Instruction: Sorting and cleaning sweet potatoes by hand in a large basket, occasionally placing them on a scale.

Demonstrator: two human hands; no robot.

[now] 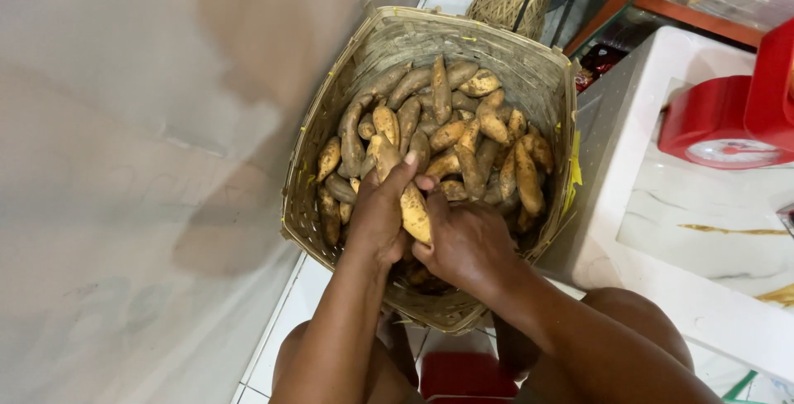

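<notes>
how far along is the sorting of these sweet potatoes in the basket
Done: nothing shows as set aside. In hand: the left hand and right hand grip one sweet potato over the basket. Left: the pile fills the basket.

sweet potatoes [463, 143] in basket [380, 48]

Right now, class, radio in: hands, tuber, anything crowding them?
Left hand and right hand both gripping one sweet potato. Over woven basket. Loose tuber pile packed close.
</notes>
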